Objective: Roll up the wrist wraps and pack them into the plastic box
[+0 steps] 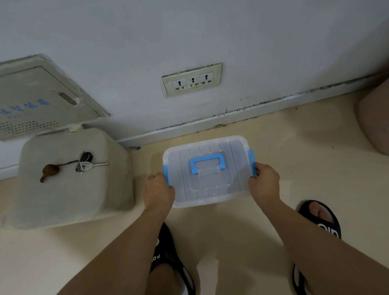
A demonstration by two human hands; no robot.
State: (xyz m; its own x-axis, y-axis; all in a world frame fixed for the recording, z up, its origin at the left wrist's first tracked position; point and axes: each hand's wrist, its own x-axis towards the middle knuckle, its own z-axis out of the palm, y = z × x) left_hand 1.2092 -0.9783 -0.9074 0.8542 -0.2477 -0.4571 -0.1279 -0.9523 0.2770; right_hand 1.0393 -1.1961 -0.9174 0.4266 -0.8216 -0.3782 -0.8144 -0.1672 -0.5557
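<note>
The floor [236, 229] was pale beige, running up to a white skirting board and a grey-white wall [185, 26]. Nearest the camera stood two feet in black slide sandals [324, 222]; white lettering showed on both straps, but too little of it to read. Two bare forearms reached forward from there. The left hand [158, 190], a ring on one finger, gripped the left side of the plastic box [223, 188], its fingers curled round the edge just below the blue side clip. The right hand [264, 181] held the right side in the same way, fingertips touching the blue clip there. The box was translucent, lid on, with a blue carry handle [207, 163] flat on top, and lay between the hands close to the skirting. To the left sat a grey cushioned block [58, 196] with a bunch of keys [85, 162] on it. Farther back, the wall carried a triple socket plate [192, 79] and a panel [33, 97] with blurred blue writing.
</note>
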